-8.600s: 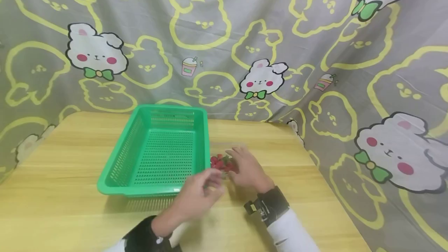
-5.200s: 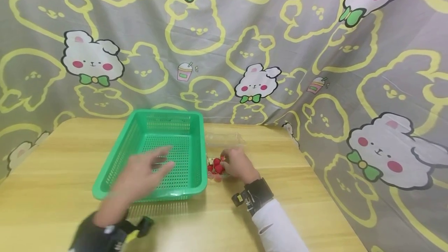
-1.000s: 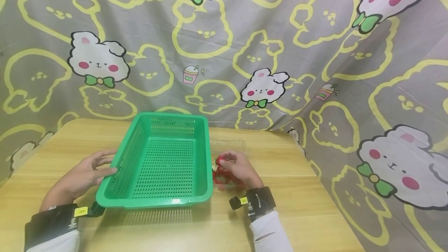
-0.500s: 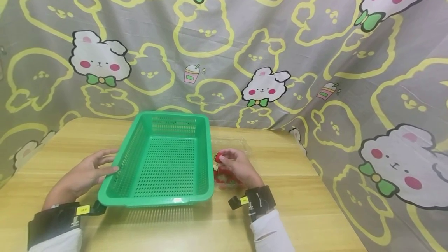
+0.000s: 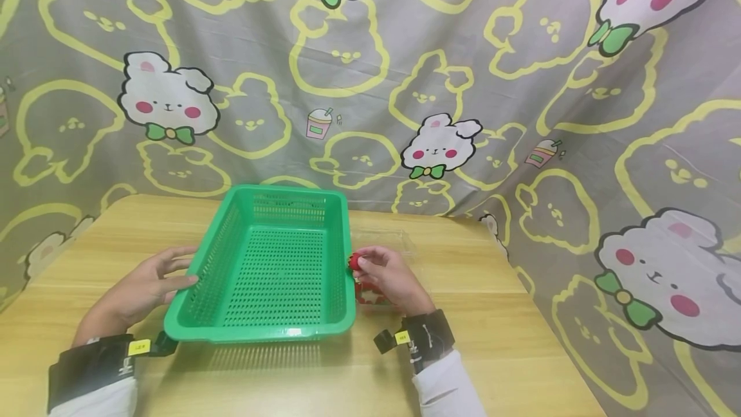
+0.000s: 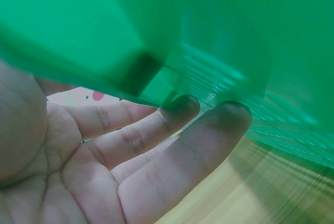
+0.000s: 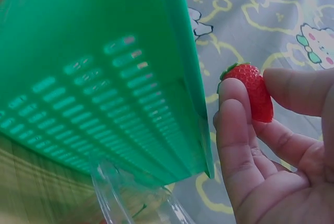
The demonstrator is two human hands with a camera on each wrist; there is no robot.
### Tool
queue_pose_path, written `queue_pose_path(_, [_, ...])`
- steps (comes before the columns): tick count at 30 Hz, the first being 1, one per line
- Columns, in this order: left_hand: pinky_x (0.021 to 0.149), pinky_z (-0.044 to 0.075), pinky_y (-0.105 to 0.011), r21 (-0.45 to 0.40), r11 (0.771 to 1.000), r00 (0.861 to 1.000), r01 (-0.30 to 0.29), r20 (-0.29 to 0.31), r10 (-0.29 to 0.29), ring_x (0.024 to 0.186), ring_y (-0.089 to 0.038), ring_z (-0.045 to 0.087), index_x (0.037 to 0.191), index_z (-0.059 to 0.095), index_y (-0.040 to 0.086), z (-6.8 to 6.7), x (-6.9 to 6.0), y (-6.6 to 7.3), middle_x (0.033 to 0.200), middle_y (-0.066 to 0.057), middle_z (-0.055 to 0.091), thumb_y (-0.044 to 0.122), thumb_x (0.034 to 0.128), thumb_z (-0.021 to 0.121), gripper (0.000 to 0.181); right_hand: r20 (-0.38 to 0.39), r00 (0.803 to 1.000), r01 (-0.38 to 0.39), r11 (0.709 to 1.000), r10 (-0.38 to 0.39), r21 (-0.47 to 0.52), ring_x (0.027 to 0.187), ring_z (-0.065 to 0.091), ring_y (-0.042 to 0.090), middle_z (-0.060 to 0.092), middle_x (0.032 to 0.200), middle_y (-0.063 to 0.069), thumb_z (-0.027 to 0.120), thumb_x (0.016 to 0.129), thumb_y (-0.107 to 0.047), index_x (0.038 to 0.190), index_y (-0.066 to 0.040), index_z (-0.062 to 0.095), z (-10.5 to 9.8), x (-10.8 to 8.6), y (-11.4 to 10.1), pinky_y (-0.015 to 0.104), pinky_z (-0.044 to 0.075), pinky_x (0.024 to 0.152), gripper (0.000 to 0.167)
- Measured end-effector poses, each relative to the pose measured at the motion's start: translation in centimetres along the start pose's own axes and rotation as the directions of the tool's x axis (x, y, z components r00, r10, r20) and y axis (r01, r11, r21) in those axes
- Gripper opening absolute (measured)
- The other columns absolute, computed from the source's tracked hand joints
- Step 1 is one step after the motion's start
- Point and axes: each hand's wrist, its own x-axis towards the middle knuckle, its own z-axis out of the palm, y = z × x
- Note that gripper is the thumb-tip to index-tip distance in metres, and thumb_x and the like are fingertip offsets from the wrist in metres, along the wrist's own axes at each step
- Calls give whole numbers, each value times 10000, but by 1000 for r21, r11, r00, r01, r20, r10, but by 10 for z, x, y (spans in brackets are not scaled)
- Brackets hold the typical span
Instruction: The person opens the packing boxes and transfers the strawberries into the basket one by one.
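A green perforated basket [image 5: 272,275] stands on the wooden table, its inside bare. At its left side is my left hand [image 5: 141,285], thumb at the rim and fingers extended; in the left wrist view the fingertips of this hand [image 6: 141,145] touch the basket wall [image 6: 219,36] under the rim. My right hand [image 5: 393,275] pinches a red strawberry [image 7: 253,91] between thumb and fingers, just outside the basket's right rim. Below that hand, a clear plastic box [image 7: 112,187] holds several red strawberries [image 5: 370,293], partly hidden by the hand.
The clear box's lid [image 5: 382,238] lies behind, at the basket's right. A grey cloth [image 5: 353,31] with yellow outlines and white rabbit faces hangs behind the table [image 5: 463,256] and along its right side.
My right hand has lifted a strawberry from the clear box and moved left, close to the basket's rim. My left hand, earlier over the basket, is at its left side.
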Motion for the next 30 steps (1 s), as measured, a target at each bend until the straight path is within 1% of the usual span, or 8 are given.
queue_pose_path(6, [897, 479, -484, 12, 1000, 1000, 6, -2, -6, 1096, -146, 551, 1479, 179, -65, 1, 2, 2, 1466, -339, 235, 137, 972, 595, 686, 1, 1000, -15, 999, 15, -41, 883, 665, 206, 665, 1072, 123, 640, 942, -140, 1217, -18, 601, 8, -5, -3, 561, 457, 919, 303])
queue_pose_path(11, [937, 405, -636, 53, 998, 1000, 18, -4, -17, 1224, -418, 440, 1487, 169, -60, 1, 2, 2, 1477, -335, 227, 153, 981, 583, 688, 16, 1000, 7, 999, -6, -47, 887, 666, 198, 665, 1061, 120, 640, 943, -123, 1219, 3, 595, 12, -5, -3, 544, 468, 923, 307])
queue_pose_path(13, [943, 355, -687, 57, 998, 1000, 18, 1, -18, 1261, -499, 359, 1490, 155, -62, 1, 1, 1, 1482, -346, 203, 148, 987, 570, 685, 21, 1000, 19, 998, -18, -54, 897, 663, 197, 661, 1057, 125, 634, 946, -120, 1228, 21, 583, 12, -4, -3, 491, 496, 907, 319])
queue_pose_path(16, [948, 337, -697, 56, 998, 1000, 18, 3, -18, 1274, -530, 321, 1491, 148, -64, 1, 1, 0, 1484, -351, 191, 141, 992, 560, 679, 29, 999, 36, 998, -34, -50, 915, 656, 201, 646, 1070, 164, 621, 953, -110, 1242, 53, 560, 12, -4, -3, 417, 522, 882, 338])
queue_pose_path(22, [941, 247, -758, 33, 999, 1000, 19, 11, -19, 1300, -586, 213, 1490, 121, -68, 0, 1, 0, 1489, -368, 147, 118, 993, 549, 682, -2, 999, 35, 995, -35, -98, 883, 654, 227, 648, 1030, 173, 619, 956, -133, 1227, 34, 575, 9, -3, -6, 454, 526, 860, 321])
queue_pose_path(24, [935, 228, -769, 27, 999, 1000, 16, 15, -17, 1304, -596, 181, 1488, 109, -74, 0, 1, -1, 1489, -372, 137, 111, 996, 541, 680, -26, 999, 21, 991, -24, -129, 872, 659, 264, 655, 1006, 163, 619, 956, -142, 1209, 4, 595, 8, -2, -6, 474, 534, 825, 293])
queue_pose_path(27, [935, 271, -753, 40, 999, 1000, 3, 16, -4, 1286, -535, 285, 1484, 116, -82, 0, 1, -2, 1482, -369, 166, 115, 1001, 532, 667, -54, 998, 18, 987, -27, -158, 877, 659, 305, 646, 1031, 184, 616, 956, -126, 1188, 3, 608, 6, 0, -7, 457, 543, 803, 266])
queue_pose_path(30, [940, 354, -690, 56, 998, 1000, -15, 18, 14, 1222, -310, 457, 1480, 132, -89, -1, 2, -2, 1473, -366, 198, 116, 1003, 531, 654, -72, 996, 38, 979, -53, -202, 887, 661, 327, 635, 1068, 205, 624, 948, -119, 1182, 28, 604, 4, 2, -6, 432, 547, 804, 277])
